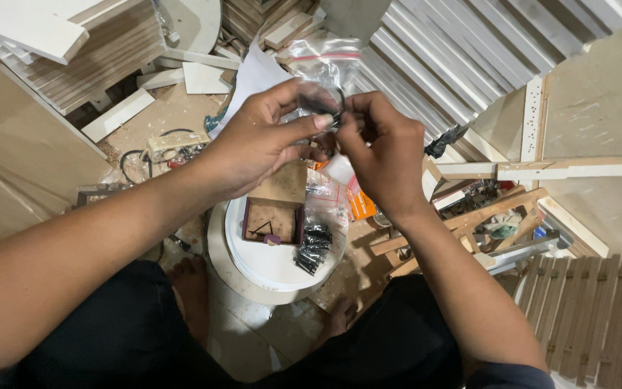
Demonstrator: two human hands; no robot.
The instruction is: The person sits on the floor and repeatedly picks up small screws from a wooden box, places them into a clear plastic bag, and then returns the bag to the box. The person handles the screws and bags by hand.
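A workshop floor (181,115) strewn with sawdust spreads below, with stacked wooden boards (102,50) at the upper left and a bank of white slats (462,50) at the upper right. Lower down, between the person's knees, sits a round white board (268,266) serving as the surface; on it rest a small brown wooden box (273,220) and, just beside it, a packet of black screws (313,248). Above these, the left hand (257,140) and the right hand (383,155) meet in mid-air. Both hold a clear plastic bag (322,61) with a red seal strip, which rises above the hands. The fingers (304,126) of the left hand pinch its lower part, and the right hand's fingers are closed on the same spot, where small dark pieces show through the plastic.
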